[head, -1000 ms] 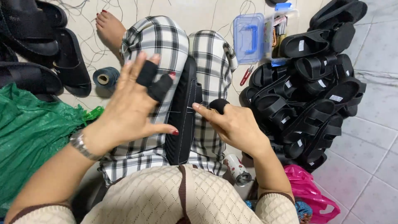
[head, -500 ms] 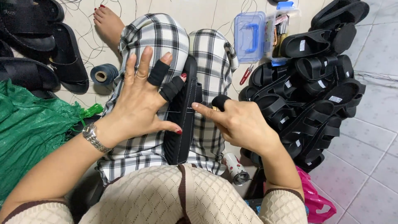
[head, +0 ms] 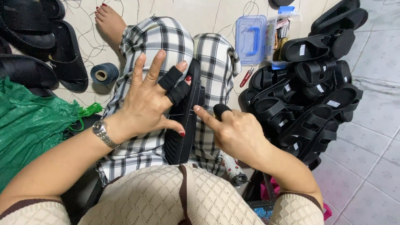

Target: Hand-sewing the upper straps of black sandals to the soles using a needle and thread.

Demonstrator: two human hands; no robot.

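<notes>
A seated person's left hand [head: 152,102], fingers spread and gripping nothing, lies flat across a black sandal [head: 185,121] resting lengthwise on the lap, between knees in checked trousers [head: 166,41]. Two of that hand's fingers wear black sleeves. The right hand [head: 237,131], loosely curled with a black cap on one finger, extends its forefinger to touch the sandal's right edge; whether it pinches anything there cannot be told. A wristwatch [head: 102,133] sits on the left wrist. To the right, a heap of black sandals [head: 308,96] is stacked on the tiled floor, behind it a clear plastic box [head: 252,33] and red snips [head: 246,77]. To the left lie a green mesh sack [head: 33,125], a thread spool [head: 104,73] and more sandals [head: 29,46].
</notes>
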